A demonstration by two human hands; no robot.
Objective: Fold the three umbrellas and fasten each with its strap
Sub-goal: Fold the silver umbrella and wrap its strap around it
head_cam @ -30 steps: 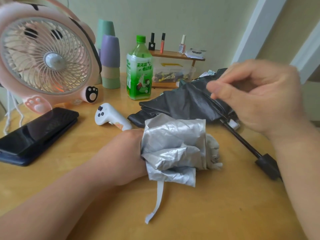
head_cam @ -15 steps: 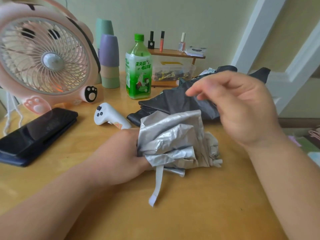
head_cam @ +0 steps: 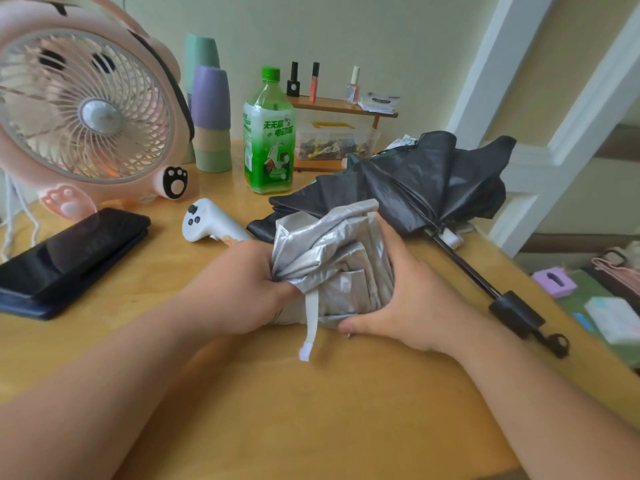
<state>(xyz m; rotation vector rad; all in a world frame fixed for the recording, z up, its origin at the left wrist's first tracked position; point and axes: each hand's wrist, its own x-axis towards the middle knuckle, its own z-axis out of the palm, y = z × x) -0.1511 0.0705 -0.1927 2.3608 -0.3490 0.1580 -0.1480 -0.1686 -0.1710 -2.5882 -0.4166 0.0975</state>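
Observation:
A crumpled silver umbrella (head_cam: 332, 258) lies bunched at the middle of the wooden table (head_cam: 311, 410). My left hand (head_cam: 239, 289) grips its left end, fingers curled into the fabric. My right hand (head_cam: 408, 299) wraps around its right side, thumb under the bundle. The umbrella's silver strap (head_cam: 310, 323) hangs loose toward me, a white fastening patch at its tip. Behind lies a black umbrella (head_cam: 408, 188), collapsed but unfolded, its shaft and black handle (head_cam: 516, 311) stretching to the right table edge. No third umbrella is in view.
A pink fan (head_cam: 86, 112) stands at the back left, with a dark phone (head_cam: 69, 254) and a white controller (head_cam: 207, 221) in front. A green bottle (head_cam: 268, 133), stacked cups (head_cam: 209, 116) and a small shelf (head_cam: 343, 109) line the back. The table's right edge is close.
My right hand came down from above the black umbrella and closed around the right side of the silver umbrella. The left hand kept its hold.

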